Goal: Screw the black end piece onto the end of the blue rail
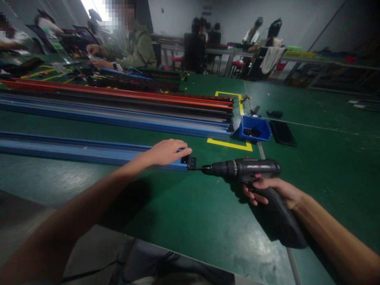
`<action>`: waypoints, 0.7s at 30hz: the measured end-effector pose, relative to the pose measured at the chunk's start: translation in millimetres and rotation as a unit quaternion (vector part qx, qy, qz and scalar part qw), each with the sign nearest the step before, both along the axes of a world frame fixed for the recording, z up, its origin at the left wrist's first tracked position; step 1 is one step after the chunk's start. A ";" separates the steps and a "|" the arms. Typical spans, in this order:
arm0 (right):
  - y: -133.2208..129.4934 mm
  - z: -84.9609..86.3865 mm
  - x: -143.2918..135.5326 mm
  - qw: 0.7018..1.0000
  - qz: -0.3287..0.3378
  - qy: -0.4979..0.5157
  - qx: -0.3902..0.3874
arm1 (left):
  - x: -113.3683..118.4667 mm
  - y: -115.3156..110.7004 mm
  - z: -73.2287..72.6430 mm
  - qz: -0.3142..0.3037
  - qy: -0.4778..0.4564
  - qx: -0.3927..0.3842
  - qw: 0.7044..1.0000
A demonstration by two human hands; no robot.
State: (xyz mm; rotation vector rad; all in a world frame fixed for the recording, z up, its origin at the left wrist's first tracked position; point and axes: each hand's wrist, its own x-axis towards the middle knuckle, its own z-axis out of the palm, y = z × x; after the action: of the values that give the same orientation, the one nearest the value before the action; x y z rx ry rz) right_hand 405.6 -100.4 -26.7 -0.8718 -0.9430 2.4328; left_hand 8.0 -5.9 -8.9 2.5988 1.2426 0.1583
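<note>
A long blue metal rail (74,150) lies on the green table, with a small black end piece (192,162) at its right end. My left hand (170,152) is wrapped over the rail just beside that end piece. In my right hand (267,190) is a black power drill (255,168), held by its handle and lying level. The drill's thin bit points left and its tip meets the black end piece. My palm hides part of the rail's top.
Behind lie more blue rails (133,120) and orange and black strips (142,95). A blue bin (255,128) with dark parts stands beside a flat black object (283,133). Yellow tape (230,145) marks the table. A person (133,47) sits across; others are farther back.
</note>
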 end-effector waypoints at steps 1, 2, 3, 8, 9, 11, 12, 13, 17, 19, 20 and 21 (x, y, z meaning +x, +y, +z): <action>0.1 0.0 0.1 1.000 0.001 0.000 0.000 | 0.0 0.1 0.1 0.001 0.001 0.000 1.000; 0.2 0.0 0.3 1.000 0.002 0.001 0.000 | -0.1 0.2 0.1 0.001 0.001 0.000 1.000; 0.4 -0.3 0.5 1.000 0.001 0.002 0.001 | 0.0 0.3 0.2 0.001 0.001 -0.001 1.000; 0.9 -3.8 3.0 1.000 0.002 0.003 0.002 | 0.8 -0.2 1.4 0.000 0.001 -0.002 1.000; 0.9 -4.8 3.6 1.000 0.000 0.001 0.005 | 0.9 -0.4 1.6 0.000 0.001 -0.001 1.000; 0.8 -6.1 4.4 1.000 -0.004 -0.002 0.012 | 0.9 -0.5 1.5 -0.002 0.001 -0.001 1.000; 0.7 -6.2 4.5 1.000 -0.005 -0.003 0.015 | 0.7 -0.5 1.3 -0.003 0.000 0.000 1.000; 0.5 -6.0 4.3 1.000 -0.006 -0.002 0.017 | 0.5 -0.4 1.0 -0.004 0.000 0.000 1.000; -0.5 -2.2 2.2 1.000 -0.003 0.001 0.010 | -0.4 0.4 -0.5 -0.004 -0.003 0.004 1.000; -0.7 -0.6 1.4 1.000 -0.002 -0.001 0.007 | -0.3 0.6 -0.8 -0.003 -0.004 0.003 1.000; -0.6 -0.3 1.2 1.000 -0.002 -0.001 0.008 | -0.1 0.6 -0.9 -0.002 -0.004 0.002 1.000; -0.4 -0.5 1.2 1.000 -0.002 -0.002 0.010 | 0.1 0.5 -0.8 -0.001 -0.004 0.002 1.000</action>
State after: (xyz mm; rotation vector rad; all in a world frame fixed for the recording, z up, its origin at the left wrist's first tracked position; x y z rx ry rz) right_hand 406.9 -100.8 -27.2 -0.8706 -0.9635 2.4161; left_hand 8.1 -5.4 -9.8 2.5994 1.2375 0.1715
